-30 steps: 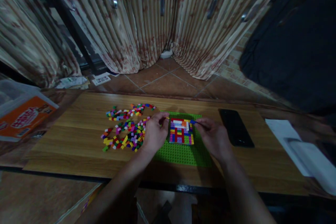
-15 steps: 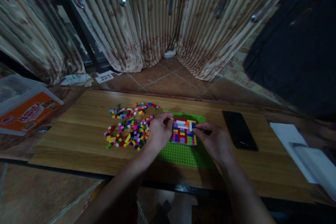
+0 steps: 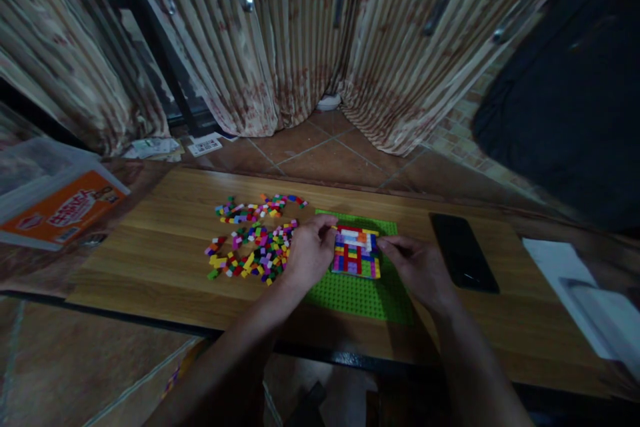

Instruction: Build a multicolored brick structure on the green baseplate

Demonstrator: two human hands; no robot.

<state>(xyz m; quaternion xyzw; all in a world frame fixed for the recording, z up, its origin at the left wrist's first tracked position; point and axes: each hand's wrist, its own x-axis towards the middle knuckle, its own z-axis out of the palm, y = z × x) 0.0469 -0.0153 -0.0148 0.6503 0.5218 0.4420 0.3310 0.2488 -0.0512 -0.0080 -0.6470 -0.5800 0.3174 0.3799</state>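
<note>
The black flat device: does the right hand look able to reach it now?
Probably yes. The black flat device lies close to the right hand, on its outer side, and nothing visible covers it or stands between them. The hand points toward the brick panel, so it likely must turn.

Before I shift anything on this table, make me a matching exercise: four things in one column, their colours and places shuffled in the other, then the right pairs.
Things
1. brick panel
2. studded baseplate
3. flat device
4. plastic box

Colours and places
A. black, lying to the right of the right hand
B. see-through, with an orange label
C. many-coloured, between the left hand and the right hand
D. plain green

Right pairs: 1-C, 2-D, 3-A, 4-B
</note>
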